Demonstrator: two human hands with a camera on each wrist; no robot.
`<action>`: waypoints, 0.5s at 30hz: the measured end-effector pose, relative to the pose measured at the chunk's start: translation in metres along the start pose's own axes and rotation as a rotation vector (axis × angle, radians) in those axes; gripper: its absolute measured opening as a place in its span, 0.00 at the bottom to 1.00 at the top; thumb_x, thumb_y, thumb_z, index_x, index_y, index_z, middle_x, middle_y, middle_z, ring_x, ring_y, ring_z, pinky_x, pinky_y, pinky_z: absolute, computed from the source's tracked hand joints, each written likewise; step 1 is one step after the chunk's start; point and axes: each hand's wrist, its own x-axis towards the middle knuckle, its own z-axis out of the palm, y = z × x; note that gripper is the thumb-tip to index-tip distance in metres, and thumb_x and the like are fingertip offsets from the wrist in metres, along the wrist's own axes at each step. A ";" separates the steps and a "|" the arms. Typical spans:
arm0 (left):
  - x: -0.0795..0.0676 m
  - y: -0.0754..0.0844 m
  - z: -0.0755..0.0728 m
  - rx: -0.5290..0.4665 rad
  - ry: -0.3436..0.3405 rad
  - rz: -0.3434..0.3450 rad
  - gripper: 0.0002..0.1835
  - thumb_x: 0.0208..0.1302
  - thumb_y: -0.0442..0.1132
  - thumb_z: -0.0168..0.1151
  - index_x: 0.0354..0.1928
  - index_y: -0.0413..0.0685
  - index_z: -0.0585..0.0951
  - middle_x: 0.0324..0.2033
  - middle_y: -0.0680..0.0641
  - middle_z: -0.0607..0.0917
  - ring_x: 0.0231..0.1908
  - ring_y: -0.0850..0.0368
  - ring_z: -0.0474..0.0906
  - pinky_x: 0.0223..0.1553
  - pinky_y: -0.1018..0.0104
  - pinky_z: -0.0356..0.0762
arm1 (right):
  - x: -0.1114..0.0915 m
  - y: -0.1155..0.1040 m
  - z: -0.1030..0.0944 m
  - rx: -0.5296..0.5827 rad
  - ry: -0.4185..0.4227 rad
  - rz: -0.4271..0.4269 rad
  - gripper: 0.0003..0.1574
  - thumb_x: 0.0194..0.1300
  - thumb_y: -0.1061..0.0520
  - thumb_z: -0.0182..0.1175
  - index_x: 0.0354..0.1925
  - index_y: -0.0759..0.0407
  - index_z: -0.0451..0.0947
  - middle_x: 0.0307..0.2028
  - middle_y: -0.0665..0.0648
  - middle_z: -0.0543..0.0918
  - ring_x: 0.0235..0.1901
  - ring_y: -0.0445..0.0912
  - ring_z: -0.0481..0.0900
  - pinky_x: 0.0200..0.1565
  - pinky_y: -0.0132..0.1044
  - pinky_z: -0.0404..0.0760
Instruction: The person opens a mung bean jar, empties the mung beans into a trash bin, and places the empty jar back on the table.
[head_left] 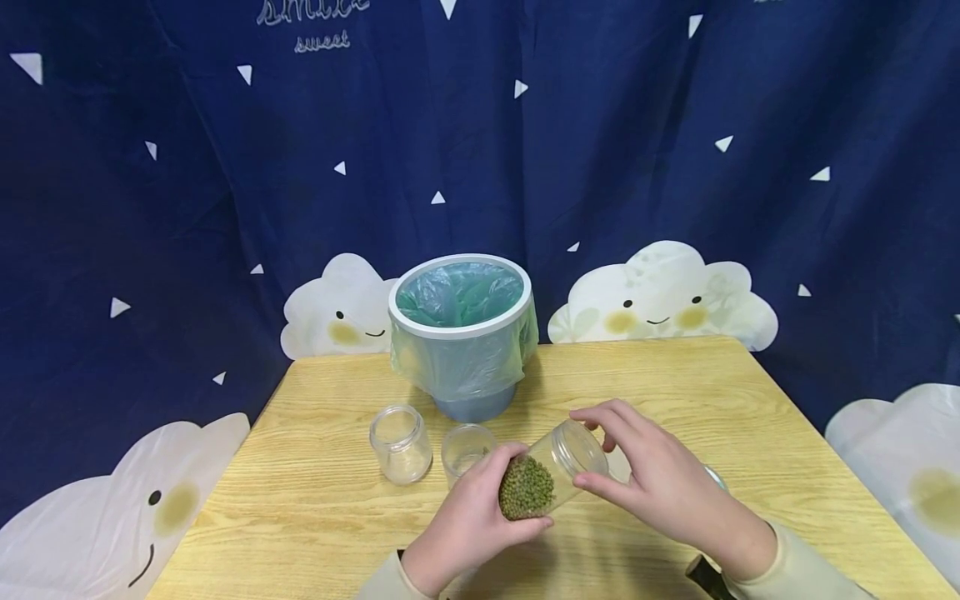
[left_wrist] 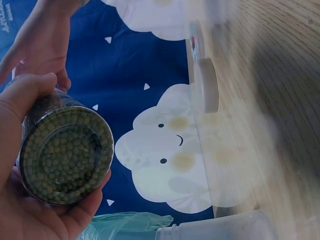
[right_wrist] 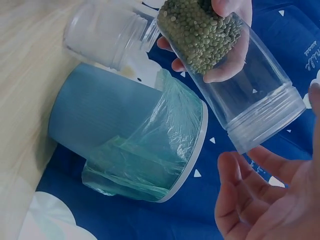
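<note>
My left hand grips the base end of a clear jar part filled with green mung beans. The jar leans over with its threaded mouth toward my right hand. Thumb and fingers of the right hand spread around the mouth, the fingertips right at the rim. In the left wrist view the beans show through the round jar bottom. Beside the left hand stands a second clear jar, partly hidden by that hand. Farther left is a third clear jar, upright.
A blue bin lined with a green bag stands at the back of the wooden table. A lid lies behind the right wrist; the left wrist view shows a white lid. A dark blue curtain hangs behind.
</note>
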 end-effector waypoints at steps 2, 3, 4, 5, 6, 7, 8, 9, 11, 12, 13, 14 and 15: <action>0.000 -0.001 0.000 0.007 0.004 0.004 0.40 0.53 0.53 0.81 0.65 0.53 0.71 0.51 0.53 0.84 0.48 0.64 0.80 0.51 0.64 0.83 | 0.000 0.000 0.000 0.014 -0.012 0.022 0.35 0.62 0.38 0.72 0.63 0.41 0.74 0.44 0.37 0.76 0.36 0.31 0.71 0.28 0.26 0.71; 0.001 -0.001 0.000 0.007 0.006 0.006 0.40 0.53 0.53 0.81 0.65 0.53 0.72 0.51 0.53 0.84 0.48 0.64 0.80 0.51 0.64 0.83 | 0.000 0.000 0.000 0.020 -0.018 0.032 0.34 0.62 0.38 0.72 0.63 0.40 0.75 0.43 0.37 0.75 0.35 0.31 0.71 0.27 0.26 0.71; 0.001 -0.001 -0.001 0.007 0.006 0.009 0.41 0.52 0.53 0.81 0.65 0.53 0.72 0.51 0.53 0.84 0.48 0.64 0.80 0.50 0.64 0.83 | 0.000 0.000 0.000 0.025 -0.024 0.040 0.34 0.63 0.37 0.72 0.63 0.40 0.74 0.42 0.37 0.75 0.34 0.31 0.70 0.26 0.26 0.70; 0.001 -0.001 -0.001 0.008 0.008 0.013 0.41 0.52 0.53 0.81 0.65 0.53 0.72 0.50 0.53 0.84 0.48 0.64 0.81 0.50 0.64 0.83 | 0.000 0.000 -0.001 0.029 -0.030 0.046 0.33 0.63 0.37 0.71 0.63 0.39 0.74 0.42 0.36 0.75 0.34 0.31 0.70 0.25 0.26 0.70; 0.001 -0.001 -0.001 0.007 0.008 0.015 0.41 0.52 0.53 0.81 0.65 0.54 0.72 0.50 0.53 0.84 0.48 0.64 0.80 0.50 0.65 0.83 | 0.000 0.000 -0.001 0.032 -0.034 0.050 0.33 0.64 0.37 0.71 0.63 0.39 0.74 0.42 0.36 0.75 0.34 0.31 0.70 0.25 0.26 0.70; 0.001 -0.001 -0.001 0.008 0.009 0.018 0.41 0.52 0.53 0.81 0.65 0.54 0.72 0.50 0.53 0.84 0.47 0.64 0.80 0.50 0.65 0.83 | 0.000 0.000 -0.001 0.035 -0.038 0.050 0.33 0.64 0.37 0.71 0.63 0.39 0.74 0.41 0.36 0.74 0.34 0.31 0.70 0.25 0.26 0.70; 0.001 -0.001 -0.001 0.007 0.010 0.020 0.41 0.52 0.52 0.82 0.65 0.54 0.72 0.50 0.54 0.84 0.47 0.64 0.80 0.50 0.65 0.83 | 0.000 0.000 -0.001 0.036 -0.040 0.046 0.32 0.64 0.37 0.70 0.63 0.39 0.74 0.41 0.36 0.74 0.34 0.32 0.70 0.25 0.26 0.70; 0.002 -0.001 -0.001 0.005 0.010 0.022 0.41 0.51 0.52 0.82 0.65 0.55 0.72 0.50 0.54 0.84 0.47 0.64 0.80 0.50 0.65 0.83 | 0.000 0.001 -0.002 0.035 -0.042 0.040 0.32 0.64 0.37 0.71 0.63 0.39 0.75 0.42 0.36 0.75 0.35 0.32 0.70 0.26 0.26 0.70; 0.002 -0.001 -0.001 0.004 0.012 0.025 0.41 0.51 0.52 0.82 0.65 0.55 0.72 0.50 0.54 0.84 0.47 0.65 0.80 0.50 0.65 0.83 | 0.000 0.002 -0.002 0.028 -0.043 0.020 0.33 0.64 0.38 0.71 0.63 0.40 0.75 0.43 0.35 0.75 0.36 0.33 0.71 0.28 0.26 0.71; 0.002 -0.002 -0.001 0.003 0.013 0.027 0.41 0.51 0.52 0.82 0.65 0.56 0.72 0.49 0.55 0.84 0.47 0.65 0.80 0.50 0.65 0.83 | 0.001 0.003 -0.002 0.022 -0.042 0.006 0.33 0.64 0.38 0.71 0.63 0.40 0.75 0.44 0.35 0.76 0.38 0.33 0.72 0.29 0.26 0.72; 0.002 -0.002 -0.001 0.002 0.014 0.028 0.41 0.51 0.52 0.82 0.65 0.56 0.72 0.49 0.55 0.84 0.46 0.65 0.80 0.50 0.65 0.83 | 0.001 0.004 -0.002 0.016 -0.041 -0.008 0.33 0.64 0.39 0.71 0.63 0.40 0.75 0.45 0.35 0.76 0.39 0.33 0.73 0.31 0.27 0.73; 0.002 -0.002 -0.001 0.002 0.015 0.031 0.41 0.51 0.52 0.82 0.65 0.56 0.72 0.49 0.55 0.84 0.46 0.65 0.80 0.50 0.65 0.83 | 0.001 0.005 -0.003 0.010 -0.041 -0.022 0.33 0.64 0.39 0.71 0.64 0.40 0.75 0.46 0.34 0.77 0.40 0.33 0.73 0.33 0.28 0.74; 0.002 -0.002 -0.001 0.003 0.015 0.034 0.41 0.51 0.52 0.82 0.65 0.56 0.72 0.49 0.55 0.84 0.46 0.65 0.80 0.50 0.65 0.83 | 0.001 0.005 -0.003 0.004 -0.040 -0.036 0.33 0.63 0.39 0.72 0.64 0.40 0.75 0.47 0.34 0.77 0.40 0.33 0.74 0.34 0.29 0.75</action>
